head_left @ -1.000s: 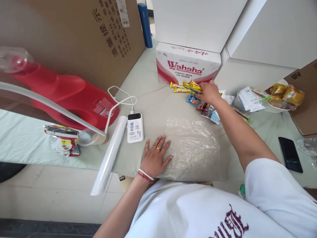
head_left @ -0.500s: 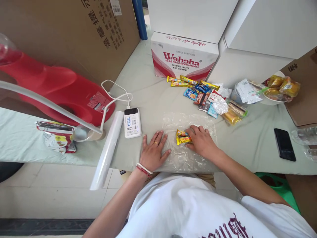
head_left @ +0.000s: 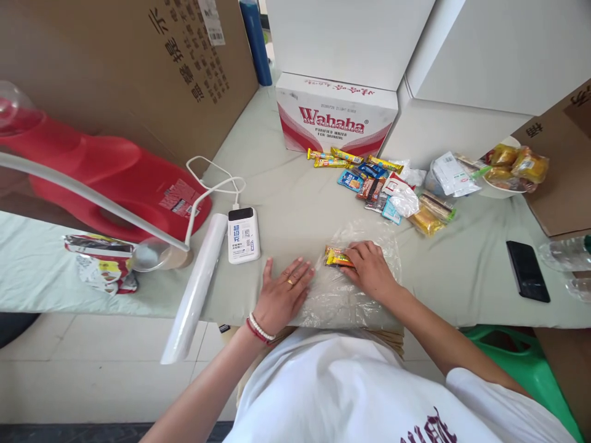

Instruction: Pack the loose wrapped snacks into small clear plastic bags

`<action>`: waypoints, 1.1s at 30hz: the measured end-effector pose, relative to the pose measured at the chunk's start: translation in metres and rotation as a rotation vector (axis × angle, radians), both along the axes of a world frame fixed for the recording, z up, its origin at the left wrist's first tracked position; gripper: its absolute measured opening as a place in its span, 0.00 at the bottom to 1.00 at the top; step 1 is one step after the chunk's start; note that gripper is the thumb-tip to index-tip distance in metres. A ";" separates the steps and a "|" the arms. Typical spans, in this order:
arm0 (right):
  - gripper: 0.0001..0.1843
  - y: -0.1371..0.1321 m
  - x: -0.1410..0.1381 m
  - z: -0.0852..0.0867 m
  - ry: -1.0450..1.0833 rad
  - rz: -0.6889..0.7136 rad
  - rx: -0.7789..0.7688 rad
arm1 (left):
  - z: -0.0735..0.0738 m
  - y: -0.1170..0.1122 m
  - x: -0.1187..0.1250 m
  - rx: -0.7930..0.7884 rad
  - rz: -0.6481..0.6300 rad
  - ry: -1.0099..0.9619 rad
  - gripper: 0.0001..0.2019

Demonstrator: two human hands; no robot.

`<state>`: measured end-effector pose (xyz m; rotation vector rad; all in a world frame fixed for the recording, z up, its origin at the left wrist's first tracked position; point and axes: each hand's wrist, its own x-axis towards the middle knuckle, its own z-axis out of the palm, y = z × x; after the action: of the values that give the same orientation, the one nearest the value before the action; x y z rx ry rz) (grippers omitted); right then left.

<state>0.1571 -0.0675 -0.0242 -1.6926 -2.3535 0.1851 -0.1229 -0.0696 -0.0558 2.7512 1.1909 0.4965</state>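
Note:
A clear plastic bag or sheet (head_left: 355, 307), wrinkled, lies at the table's front edge. On it are small yellow and orange snack packets (head_left: 337, 257), lying together. My right hand (head_left: 370, 269) is closed over their right ends, which hides part of them. My left hand (head_left: 284, 292) rests palm down at the plastic's left edge, its fingers stretched out and the little finger spread apart. Its thumb is partly tucked below the fingers; whether it grips the film I cannot tell.
A power bank (head_left: 244, 234) with a white cable and a white roll (head_left: 196, 289) lie left. Assorted snacks (head_left: 385, 187) sit before the Wahaha box (head_left: 335, 117). Right are a bowl (head_left: 503, 184) of packaged food, a phone (head_left: 527, 271) and a plastic bottle (head_left: 566, 253).
My left hand has shifted to the plastic's edge, its thumb drawn in. The film's far left corner has pulled inward. The packets now sit closer together under my right hand.

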 end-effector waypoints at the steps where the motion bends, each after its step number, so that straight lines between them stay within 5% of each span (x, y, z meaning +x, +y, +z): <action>1: 0.18 -0.004 0.003 0.000 0.041 0.020 0.034 | -0.001 0.002 -0.003 -0.020 0.031 0.002 0.23; 6: 0.20 -0.053 0.022 0.004 0.254 0.247 0.086 | -0.004 0.005 -0.011 0.127 0.181 -0.060 0.32; 10: 0.26 -0.094 0.035 -0.002 0.184 0.291 0.029 | -0.003 0.006 -0.003 0.298 -0.094 -0.059 0.29; 13: 0.23 -0.105 0.040 -0.010 0.133 0.249 0.027 | -0.002 0.014 0.010 0.167 -0.305 -0.030 0.22; 16: 0.23 -0.098 0.036 -0.014 0.148 0.192 0.058 | 0.001 0.026 0.021 0.015 -0.265 -0.013 0.19; 22: 0.18 -0.066 0.023 -0.005 0.029 -0.054 0.012 | 0.014 0.034 0.032 -0.139 0.115 -0.016 0.18; 30: 0.14 -0.032 0.034 0.031 0.028 -0.044 -0.147 | 0.011 0.036 0.028 -0.199 0.145 -0.012 0.16; 33: 0.12 -0.012 0.022 0.038 -0.069 0.000 -0.160 | 0.009 0.032 0.030 -0.198 0.155 0.047 0.24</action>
<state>0.1794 -0.0793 0.0139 -1.7974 -2.4473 0.3290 -0.0933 -0.0375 -0.0473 2.5313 1.3903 0.3096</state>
